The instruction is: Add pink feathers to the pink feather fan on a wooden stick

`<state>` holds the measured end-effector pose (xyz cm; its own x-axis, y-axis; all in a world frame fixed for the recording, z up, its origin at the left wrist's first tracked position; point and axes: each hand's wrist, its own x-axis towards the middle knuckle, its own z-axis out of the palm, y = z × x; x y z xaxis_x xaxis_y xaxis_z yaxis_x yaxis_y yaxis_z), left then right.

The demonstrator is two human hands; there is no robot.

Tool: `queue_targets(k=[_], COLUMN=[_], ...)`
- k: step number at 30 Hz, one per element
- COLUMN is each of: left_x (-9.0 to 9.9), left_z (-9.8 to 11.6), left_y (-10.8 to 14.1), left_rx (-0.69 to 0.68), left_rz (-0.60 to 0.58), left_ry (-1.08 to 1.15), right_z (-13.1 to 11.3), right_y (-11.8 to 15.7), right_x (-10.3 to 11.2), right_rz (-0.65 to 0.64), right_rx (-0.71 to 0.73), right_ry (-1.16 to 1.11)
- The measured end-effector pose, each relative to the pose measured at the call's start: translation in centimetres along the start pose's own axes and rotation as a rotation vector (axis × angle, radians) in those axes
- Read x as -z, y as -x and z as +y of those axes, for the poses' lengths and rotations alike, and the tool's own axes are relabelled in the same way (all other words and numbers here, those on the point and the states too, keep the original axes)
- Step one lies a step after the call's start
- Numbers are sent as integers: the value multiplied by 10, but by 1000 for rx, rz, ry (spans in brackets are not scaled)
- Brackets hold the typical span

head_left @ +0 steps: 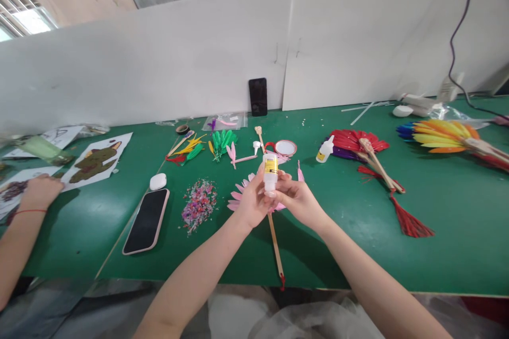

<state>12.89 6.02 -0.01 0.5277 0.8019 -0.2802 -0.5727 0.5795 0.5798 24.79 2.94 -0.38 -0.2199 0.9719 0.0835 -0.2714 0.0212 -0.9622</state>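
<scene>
Above the table, my left hand (254,201) is wrapped round a small clear glue bottle (271,167) with a yellow label. The bottle's narrow neck points down toward me. My right hand (300,202) closes on the same bottle near its neck, fingertips against it. Beneath both hands lies a pink feather fan (235,198), mostly hidden, its wooden handle (275,243) reaching toward the table's front edge. A white nozzle cap (256,145) stands behind the bottle, close to a round white-and-red lid (286,147).
A pile of colourful chips (199,204) and a phone (147,221) lie left. Green feathers (223,144) lie behind. On the right are another glue bottle (325,149), a red feather fan (358,143) and a rainbow-coloured one (437,135). Another person's hand (42,192) rests far left.
</scene>
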Motion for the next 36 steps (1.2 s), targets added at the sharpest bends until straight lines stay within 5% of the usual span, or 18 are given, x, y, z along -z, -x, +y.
queue_targets(k=[8,19,26,32,36], left_x=[2,-9,-4,5,3], left_z=[1,2,-1,-5,-6], left_y=[-3,-2,-10,-15,-14], left_rx=[-26,-103,-287,-529,-549], left_rz=[-32,101,115,208,246], left_ry=[29,46,-22,-215,-243], right_z=[-8,-8,-15,-8,-4], right_y=[-2,-1,4,2,1], right_x=[3,9,10,10,11], right_rz=[42,194,170,292,327], right_rx=[-1,69,183,282,318], right_ry=[14,153,496,698,787])
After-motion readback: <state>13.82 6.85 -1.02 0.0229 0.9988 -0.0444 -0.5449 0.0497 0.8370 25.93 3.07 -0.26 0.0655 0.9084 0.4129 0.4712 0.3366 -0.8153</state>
